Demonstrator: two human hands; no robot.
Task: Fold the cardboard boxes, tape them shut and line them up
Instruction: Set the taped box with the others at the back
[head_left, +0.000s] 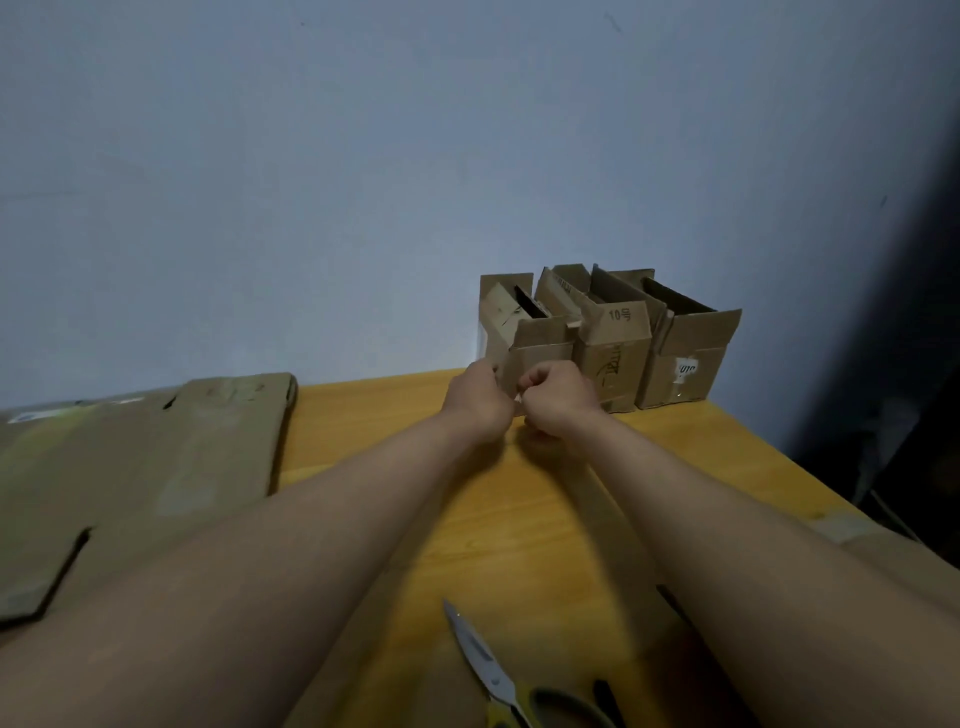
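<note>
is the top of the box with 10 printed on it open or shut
Open: the box with 10 printed on it stands upright with its top flaps raised, dark inside showing.

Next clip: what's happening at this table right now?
A person is working on the left box of three standing in a row against the wall. The left hand holds its front left edge; the right hand is curled at its lower front. What it pinches is unclear. All three boxes have their top flaps open. Flat cardboard lies to the left and scissors lie near the front edge.
</note>
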